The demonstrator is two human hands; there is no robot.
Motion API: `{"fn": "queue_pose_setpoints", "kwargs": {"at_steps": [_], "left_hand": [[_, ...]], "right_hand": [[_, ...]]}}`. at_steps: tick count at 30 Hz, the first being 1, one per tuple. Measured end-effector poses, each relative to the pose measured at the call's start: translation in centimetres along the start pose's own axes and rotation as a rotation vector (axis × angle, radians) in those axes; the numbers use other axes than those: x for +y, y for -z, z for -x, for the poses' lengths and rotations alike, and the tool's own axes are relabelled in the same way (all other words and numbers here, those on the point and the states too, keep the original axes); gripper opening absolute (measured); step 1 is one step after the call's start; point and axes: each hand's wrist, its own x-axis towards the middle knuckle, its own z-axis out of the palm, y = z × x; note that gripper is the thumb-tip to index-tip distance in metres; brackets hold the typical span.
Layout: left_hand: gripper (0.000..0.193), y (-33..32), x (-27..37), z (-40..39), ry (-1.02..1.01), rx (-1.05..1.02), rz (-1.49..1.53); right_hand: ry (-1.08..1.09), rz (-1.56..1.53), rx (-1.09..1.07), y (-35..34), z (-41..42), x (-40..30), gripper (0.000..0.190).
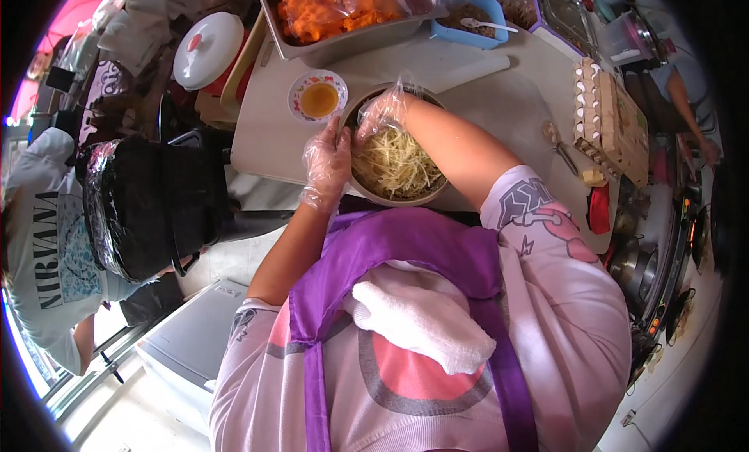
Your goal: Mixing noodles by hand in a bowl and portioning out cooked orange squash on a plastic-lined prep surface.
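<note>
A round bowl (405, 203) full of pale, thin vegetable shreds (401, 165) stands at the near edge of the table, right in front of me. My left hand (327, 159), in a clear plastic glove, holds the bowl by its left rim, thumb towards the inside. My right hand (383, 113), gloved the same way, reaches down into the far left part of the bowl. Its fingertips are partly hidden among the shreds, so their grip is unclear. Just beyond my left hand sits a small floral-rimmed dish (295, 103) of amber liquid (319, 99).
Beyond the bowl are a metal pan (351, 51) of orange mash (327, 13) and a blue tub (477, 40) with a white spoon (485, 24). Egg trays (608, 118) and a peeler-like tool (559, 147) lie right. Other people (47, 247) are at both sides.
</note>
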Motion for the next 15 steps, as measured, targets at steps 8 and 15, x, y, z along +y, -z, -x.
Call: {"fn": "queue_pose_setpoints", "kwargs": {"at_steps": [8,15], "left_hand": [[0.038,-0.3,0.1,0.2,0.026,-0.021,0.098],[0.039,-0.4,-0.2,0.4,0.035,0.008,0.243]], "right_hand": [[-0.004,0.198,-0.246,2.2,-0.9,1.7,0.049],[0.331,0.000,-0.139,2.2,4.6,2.3,0.052]]}}
